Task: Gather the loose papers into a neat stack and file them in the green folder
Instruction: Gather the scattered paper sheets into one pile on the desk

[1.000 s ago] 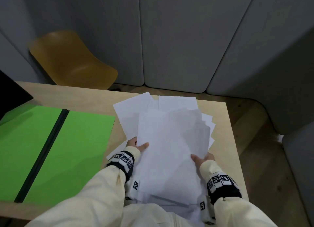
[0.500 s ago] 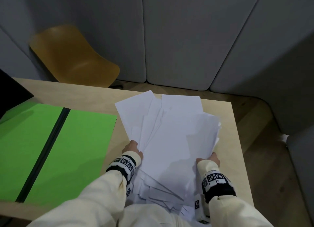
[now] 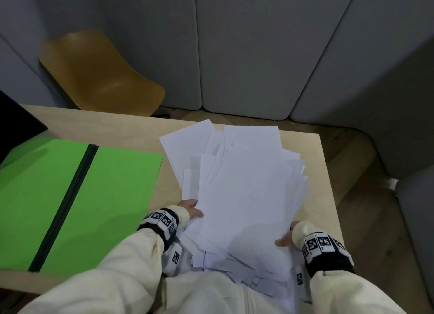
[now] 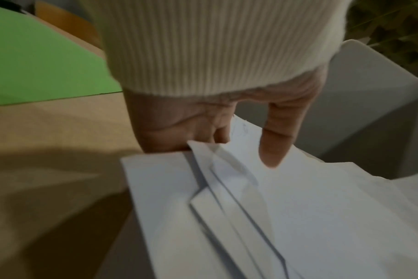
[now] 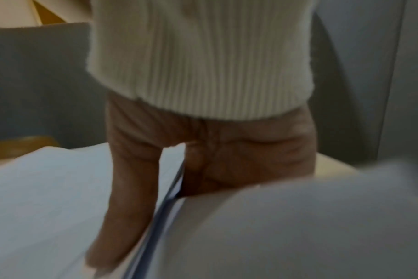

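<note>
Grey padded panels (image 3: 246, 43) close off the space behind a pale wooden table (image 3: 131, 130), and a mustard-yellow chair (image 3: 98, 71) stands at the table's far edge. On the table's left half the green folder (image 3: 70, 191) lies open and flat, a dark spine running down its middle; a black object (image 3: 16, 123) overlaps its far left corner.

Toward the right edge of the table sits the loose papers (image 3: 244, 196), a ragged white heap with sheets fanned out at the far end and corners sticking out over the near edge toward the person's lap. The heap lies just beside the folder, with a strip of bare wood between them.

Both hands clasp the heap from its sides. The left hand (image 3: 190, 209) grips the left edge: in the left wrist view its thumb presses on top of the sheets while the fingers go underneath. The right hand (image 3: 287, 237) holds the right edge the same way, thumb laid on the top sheet and fingers tucked under the pile, though that view is blurred. Cream sleeves and marker-tagged wristbands cover both wrists.
</note>
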`<action>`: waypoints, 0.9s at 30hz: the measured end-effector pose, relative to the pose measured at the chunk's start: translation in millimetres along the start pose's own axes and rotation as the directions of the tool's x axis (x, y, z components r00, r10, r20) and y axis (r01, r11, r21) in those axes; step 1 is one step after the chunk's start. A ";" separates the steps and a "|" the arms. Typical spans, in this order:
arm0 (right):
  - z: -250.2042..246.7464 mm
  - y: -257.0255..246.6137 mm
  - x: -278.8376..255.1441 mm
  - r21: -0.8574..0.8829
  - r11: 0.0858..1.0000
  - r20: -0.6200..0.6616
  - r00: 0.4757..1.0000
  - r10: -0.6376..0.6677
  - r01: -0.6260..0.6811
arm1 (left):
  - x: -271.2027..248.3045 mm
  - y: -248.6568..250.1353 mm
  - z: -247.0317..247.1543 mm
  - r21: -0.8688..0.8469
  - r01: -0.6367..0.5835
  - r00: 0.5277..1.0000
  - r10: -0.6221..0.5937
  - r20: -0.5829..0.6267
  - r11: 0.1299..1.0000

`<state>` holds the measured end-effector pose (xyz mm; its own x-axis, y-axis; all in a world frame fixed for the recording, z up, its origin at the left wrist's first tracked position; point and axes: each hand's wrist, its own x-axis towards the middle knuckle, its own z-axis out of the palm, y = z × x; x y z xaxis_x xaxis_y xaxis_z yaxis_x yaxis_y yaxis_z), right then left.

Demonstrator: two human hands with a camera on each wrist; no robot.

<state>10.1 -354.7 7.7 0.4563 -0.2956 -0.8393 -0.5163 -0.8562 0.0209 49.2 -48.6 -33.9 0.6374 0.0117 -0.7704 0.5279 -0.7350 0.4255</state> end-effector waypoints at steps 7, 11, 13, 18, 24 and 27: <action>1.8 20.9 1.3 -0.138 0.950 0.142 0.955 -0.261 0.280 | 5.0 8.5 9.5 -0.105 -0.020 0.986 0.002 -0.168 0.994; 6.4 32.0 17.6 0.012 0.958 -0.074 0.956 -0.284 0.285 | 6.7 13.3 12.6 -0.116 -0.067 0.966 0.035 -0.255 0.991; 7.7 36.9 22.9 0.156 0.942 -0.190 0.945 -0.266 0.296 | 8.9 11.4 14.5 -0.142 -0.100 0.957 0.056 -0.285 0.985; 8.9 42.0 25.3 0.433 0.851 -0.311 0.935 -0.170 0.298 | 8.7 -1.0 10.5 -0.245 -0.136 0.946 0.052 -0.320 0.960; 26.0 24.6 10.3 0.355 0.847 -0.261 0.912 -0.316 0.396 | -2.9 7.3 15.7 -0.260 -0.139 0.940 0.044 -0.338 0.955; 31.1 16.1 5.4 0.252 0.900 -0.256 0.922 -0.291 0.355 | -1.5 15.0 20.5 -0.129 -0.163 0.902 0.095 -0.421 0.978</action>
<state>-18.3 -356.9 -13.5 0.7564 -0.1314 -0.6407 -0.4857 -0.7689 -0.4158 44.7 -73.5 -36.1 0.8614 0.2259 -0.4550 0.4847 -0.6334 0.6032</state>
